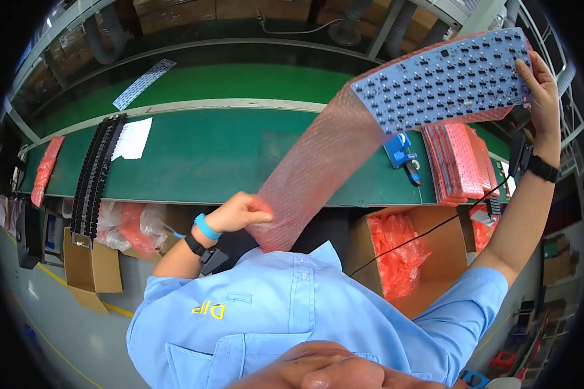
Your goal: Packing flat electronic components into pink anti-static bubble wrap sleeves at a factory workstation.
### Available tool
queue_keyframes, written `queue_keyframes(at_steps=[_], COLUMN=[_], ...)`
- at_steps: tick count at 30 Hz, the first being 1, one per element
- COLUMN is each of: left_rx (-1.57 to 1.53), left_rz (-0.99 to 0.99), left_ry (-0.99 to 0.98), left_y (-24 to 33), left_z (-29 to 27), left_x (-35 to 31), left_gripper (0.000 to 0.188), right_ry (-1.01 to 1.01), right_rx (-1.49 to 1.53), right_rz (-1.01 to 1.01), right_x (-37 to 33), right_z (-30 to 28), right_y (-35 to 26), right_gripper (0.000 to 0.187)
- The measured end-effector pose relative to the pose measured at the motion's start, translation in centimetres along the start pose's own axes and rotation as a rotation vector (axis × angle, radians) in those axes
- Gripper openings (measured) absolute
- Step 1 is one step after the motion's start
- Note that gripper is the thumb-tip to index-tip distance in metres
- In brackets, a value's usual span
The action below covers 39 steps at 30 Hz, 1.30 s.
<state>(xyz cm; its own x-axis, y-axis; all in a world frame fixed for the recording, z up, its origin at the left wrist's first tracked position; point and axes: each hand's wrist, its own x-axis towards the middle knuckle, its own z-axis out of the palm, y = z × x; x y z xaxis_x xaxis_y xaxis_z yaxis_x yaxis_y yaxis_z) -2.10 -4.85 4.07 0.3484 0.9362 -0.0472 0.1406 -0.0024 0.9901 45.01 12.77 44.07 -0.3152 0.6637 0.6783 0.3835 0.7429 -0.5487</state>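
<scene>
My right hand (540, 87), raised at the upper right, grips the end of a blue-white keyboard circuit board (444, 81) with many small black parts on its upper face. A long sheet of pink bubble wrap (328, 165) lies under the board and runs down toward my chest. Its near end is pinched in my left hand (243, 212), fingers closed. Board and wrap slant above the green bench (207, 159). Just below the board, a small blue and black tool (402, 157) rests on the bench. What the right fingers hold behind the board is partly hidden.
Pink-wrapped boards (461, 162) are stacked at right. Another board (144, 84) lies on the far green belt. A black slotted rack (97, 178), white papers (133, 139) and a pink-wrapped bundle (47, 170) are at left. Below stands a carton (451, 243) with red plastic; a black cable crosses it.
</scene>
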Motion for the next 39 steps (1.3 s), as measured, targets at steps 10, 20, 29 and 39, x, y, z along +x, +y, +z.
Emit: queue_keyframes(at_steps=[10,20,29,39], left_rx=[-0.083,-0.072,-0.087,0.133], left_rz=[-0.073,-0.096,-0.097,0.079], left_ry=[-0.241,-0.281,-0.290,-0.062], left_y=[0.8,0.7,1.3,3.1], left_z=[-4.9,-5.7,-5.2,0.8], left_x=[-5.0,-4.2,-4.2,-0.7], left_gripper=[0.016,0.017,0.016,0.012], right_ry=[-0.183,-0.198,-0.271,0.117], right_rx=[0.258,0.308,0.257,-0.542], right_rz=[0.109,0.179,0.253,-0.233], right_x=[0.7,1.2,1.7,-1.7], right_z=[-1.5,-1.2,-1.5,6.2], right_y=[1.5,2.0,2.7,-0.9], right_gripper=[0.037,0.039,0.038,0.023])
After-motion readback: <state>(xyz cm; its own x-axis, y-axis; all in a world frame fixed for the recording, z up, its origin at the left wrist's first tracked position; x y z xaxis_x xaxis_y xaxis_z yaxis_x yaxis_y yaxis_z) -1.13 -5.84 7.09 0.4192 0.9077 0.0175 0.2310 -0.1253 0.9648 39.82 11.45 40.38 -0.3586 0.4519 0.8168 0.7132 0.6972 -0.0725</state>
